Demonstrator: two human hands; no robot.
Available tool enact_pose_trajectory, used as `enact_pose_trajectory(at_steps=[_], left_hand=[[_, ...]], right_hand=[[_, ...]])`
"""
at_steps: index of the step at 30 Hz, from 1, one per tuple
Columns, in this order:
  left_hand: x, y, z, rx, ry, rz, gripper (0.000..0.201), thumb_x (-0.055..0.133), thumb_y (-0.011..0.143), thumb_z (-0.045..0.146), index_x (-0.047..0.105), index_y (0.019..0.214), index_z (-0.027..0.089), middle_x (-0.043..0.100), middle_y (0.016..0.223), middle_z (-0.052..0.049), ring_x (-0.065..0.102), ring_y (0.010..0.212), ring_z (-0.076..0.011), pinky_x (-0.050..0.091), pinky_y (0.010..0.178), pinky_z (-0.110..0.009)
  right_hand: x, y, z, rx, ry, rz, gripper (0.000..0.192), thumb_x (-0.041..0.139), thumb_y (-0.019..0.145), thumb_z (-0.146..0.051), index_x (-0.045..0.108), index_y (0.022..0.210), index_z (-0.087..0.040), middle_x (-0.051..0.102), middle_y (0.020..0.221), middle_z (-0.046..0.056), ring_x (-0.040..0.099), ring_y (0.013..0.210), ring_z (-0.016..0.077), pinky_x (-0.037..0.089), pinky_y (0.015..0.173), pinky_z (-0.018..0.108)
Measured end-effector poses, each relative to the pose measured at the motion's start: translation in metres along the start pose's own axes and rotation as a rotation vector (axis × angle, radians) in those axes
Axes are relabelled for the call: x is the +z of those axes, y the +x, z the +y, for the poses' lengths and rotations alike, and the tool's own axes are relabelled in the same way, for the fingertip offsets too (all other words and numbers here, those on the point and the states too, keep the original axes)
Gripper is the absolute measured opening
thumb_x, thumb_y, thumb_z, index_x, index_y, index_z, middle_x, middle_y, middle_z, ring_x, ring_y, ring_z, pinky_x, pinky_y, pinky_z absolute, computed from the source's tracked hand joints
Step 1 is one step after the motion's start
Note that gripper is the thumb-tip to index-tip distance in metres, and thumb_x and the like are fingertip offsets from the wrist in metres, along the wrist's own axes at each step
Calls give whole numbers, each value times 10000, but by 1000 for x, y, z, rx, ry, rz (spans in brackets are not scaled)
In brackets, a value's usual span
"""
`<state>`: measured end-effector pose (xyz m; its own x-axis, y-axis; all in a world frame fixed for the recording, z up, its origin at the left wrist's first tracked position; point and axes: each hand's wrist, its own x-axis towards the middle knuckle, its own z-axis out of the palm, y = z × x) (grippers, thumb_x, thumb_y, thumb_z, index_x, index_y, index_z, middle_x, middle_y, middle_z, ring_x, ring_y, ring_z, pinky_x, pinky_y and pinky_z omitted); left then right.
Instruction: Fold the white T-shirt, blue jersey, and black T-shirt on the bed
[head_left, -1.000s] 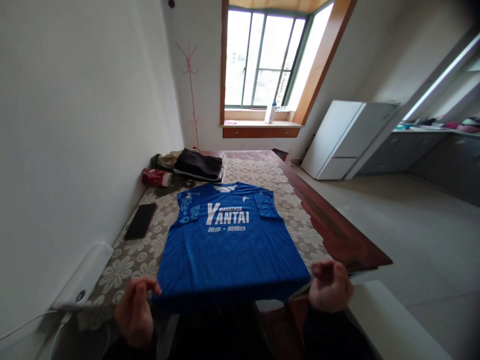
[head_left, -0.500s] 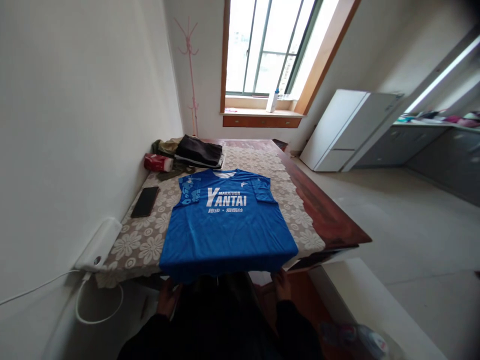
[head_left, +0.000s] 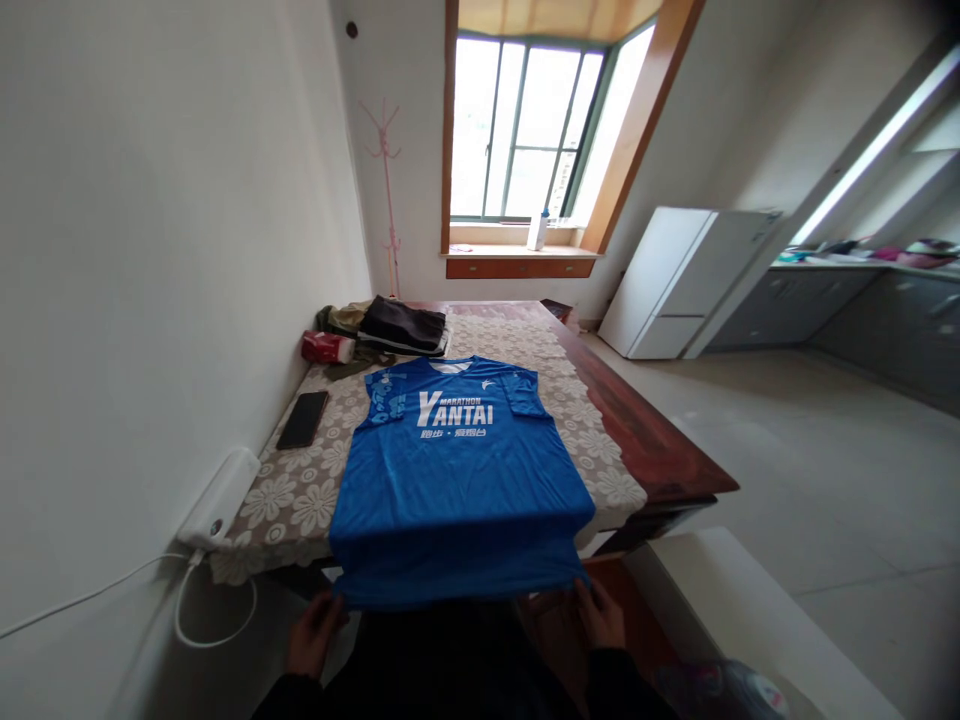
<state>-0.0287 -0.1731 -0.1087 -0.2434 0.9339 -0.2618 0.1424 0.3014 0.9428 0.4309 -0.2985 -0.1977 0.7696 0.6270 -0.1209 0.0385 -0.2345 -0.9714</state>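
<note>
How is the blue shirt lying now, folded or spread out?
Spread out. The blue shirt lies flat, front up, on the table; its hem hangs over the near edge.

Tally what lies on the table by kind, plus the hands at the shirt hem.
Blue shirt: 1, hem hanging over the near edge
Hands: 2, left hand and right hand, each at a hem corner
Black phone: 1
White power strip: 1
Red packet: 1
Pile of folded clothes: 1
Total: 7
</note>
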Motion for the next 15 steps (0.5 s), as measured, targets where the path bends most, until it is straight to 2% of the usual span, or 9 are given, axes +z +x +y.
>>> enact_pose_trajectory(at_steps=[3,5,7,9,11,13,15], left_hand=[[-15,-14,24,95,-121,44,686,811,443,768,686,859,237,692,653,-5,709,673,-265,612,581,-328],[-25,-25,46,119,-166,31,639,850,464,701,701,891,249,679,633,15,668,599,-221,572,523,-278],[-36,-34,72,125,-221,-3,560,859,500,661,725,841,238,705,690,8,651,598,-194,546,513,-246],[-46,-41,98,112,-272,-48,510,859,535,639,747,811,225,721,728,0,644,595,-181,536,515,-238],[-57,-45,123,101,-279,-122,508,874,533,609,771,856,230,744,764,-15,659,604,-195,550,532,-259],[-67,-49,144,123,-237,-195,533,900,500,569,789,908,244,774,836,-42,705,680,-248,583,571,-295],[-74,-52,159,193,-170,-193,533,903,499,556,795,931,263,787,876,-50,731,757,-287,614,640,-325]], right_hand=[[-16,-5,-21,-73,108,99,608,827,577,-673,762,969,-212,774,977,70,704,940,345,581,817,394],[-23,-8,-45,-121,263,106,561,860,623,-566,734,1067,-247,762,1035,42,710,895,280,586,727,323],[-29,-10,-74,-113,441,32,453,871,658,-485,728,1032,-273,755,923,3,690,735,206,556,599,260],[-34,-11,-103,-82,591,-50,343,871,681,-446,735,950,-282,728,790,-21,653,631,166,535,547,235],[-41,-11,-130,-80,686,-97,328,875,686,-436,744,948,-289,736,804,-11,678,678,177,569,609,251],[-49,-11,-153,-111,722,-125,396,892,665,-427,747,1008,-294,752,878,12,710,784,211,597,700,283],[-58,-12,-171,-150,698,-144,445,912,645,-390,740,1043,-289,749,878,24,708,778,215,590,667,270]])
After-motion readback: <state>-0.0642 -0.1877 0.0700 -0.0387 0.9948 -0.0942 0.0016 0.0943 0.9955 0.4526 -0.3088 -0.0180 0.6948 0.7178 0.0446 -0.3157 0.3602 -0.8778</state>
